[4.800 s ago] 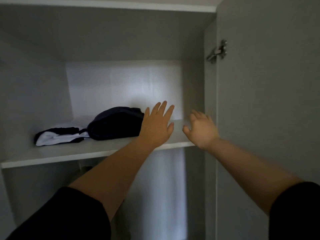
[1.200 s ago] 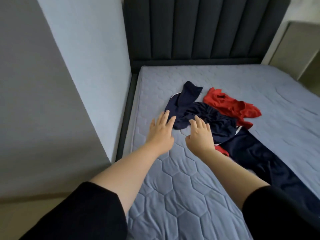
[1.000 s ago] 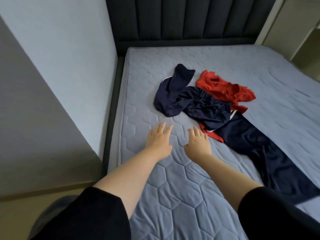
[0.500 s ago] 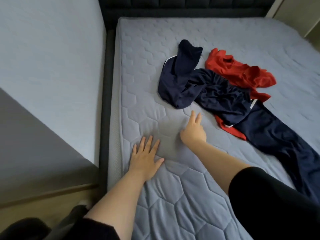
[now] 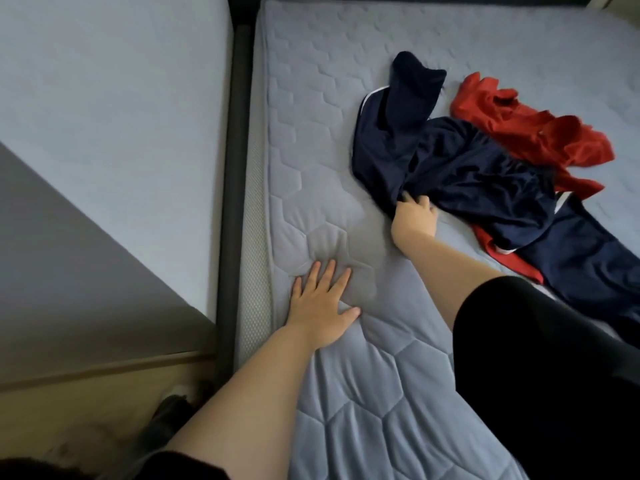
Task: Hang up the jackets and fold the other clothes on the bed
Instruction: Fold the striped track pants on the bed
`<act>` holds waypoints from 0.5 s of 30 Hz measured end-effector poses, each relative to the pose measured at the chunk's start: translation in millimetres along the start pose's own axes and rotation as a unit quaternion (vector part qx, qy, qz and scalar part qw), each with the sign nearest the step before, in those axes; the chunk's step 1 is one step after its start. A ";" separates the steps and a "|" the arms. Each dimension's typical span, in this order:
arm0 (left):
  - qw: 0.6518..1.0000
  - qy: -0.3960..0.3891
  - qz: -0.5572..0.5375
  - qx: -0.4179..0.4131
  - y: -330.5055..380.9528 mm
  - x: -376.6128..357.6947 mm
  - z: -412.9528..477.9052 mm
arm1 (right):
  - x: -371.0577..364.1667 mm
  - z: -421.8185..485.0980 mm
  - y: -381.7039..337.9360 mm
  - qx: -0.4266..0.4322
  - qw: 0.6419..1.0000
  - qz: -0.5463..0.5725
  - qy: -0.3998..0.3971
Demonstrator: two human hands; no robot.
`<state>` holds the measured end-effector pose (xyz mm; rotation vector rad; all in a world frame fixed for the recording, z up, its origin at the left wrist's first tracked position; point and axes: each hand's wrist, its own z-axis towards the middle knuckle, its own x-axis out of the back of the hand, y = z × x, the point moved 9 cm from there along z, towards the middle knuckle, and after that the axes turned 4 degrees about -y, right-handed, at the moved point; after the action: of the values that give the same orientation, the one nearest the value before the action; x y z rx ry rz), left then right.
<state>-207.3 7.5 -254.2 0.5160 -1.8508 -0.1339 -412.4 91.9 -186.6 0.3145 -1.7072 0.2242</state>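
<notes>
A crumpled navy garment (image 5: 460, 168) with a thin white stripe lies on the grey-blue quilted mattress (image 5: 318, 140). A red garment (image 5: 526, 133) lies behind and partly under it, and long navy trousers (image 5: 595, 258) stretch toward the right edge. My right hand (image 5: 414, 218) grips the near edge of the navy garment, fingers curled into the cloth. My left hand (image 5: 323, 306) presses flat on the mattress near its left edge, fingers spread.
A dark bed frame rail (image 5: 230, 188) runs along the mattress's left side, tight against a pale wall (image 5: 114, 98). A strip of wooden floor (image 5: 86, 410) and my foot (image 5: 169, 415) show at lower left. Bare mattress lies in front of the clothes.
I turned from the wardrobe shelf to the bed and leaned over it. My left hand came down flat on the mattress, and my right hand reached forward and took hold of the navy garment.
</notes>
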 end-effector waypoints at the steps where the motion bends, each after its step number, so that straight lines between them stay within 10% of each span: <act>1: 1.000 -0.002 -0.026 0.000 -0.3 3.5 0.0 | -1.2 -5.2 -1.6 0.022 1.000 0.005 0.005; 10: 0.833 0.184 -0.509 0.119 -27.1 66.8 -15.1 | -33.2 -116.1 -4.8 0.102 0.945 0.262 -0.164; 15: 0.827 0.143 -0.532 0.107 -9.3 65.5 -29.8 | -57.9 -197.5 -27.8 0.157 0.920 0.280 -0.226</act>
<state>-193.5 -23.0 -189.8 1.6008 -1.0975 -0.5623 -210.9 134.3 -213.1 0.1032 -2.1967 0.9140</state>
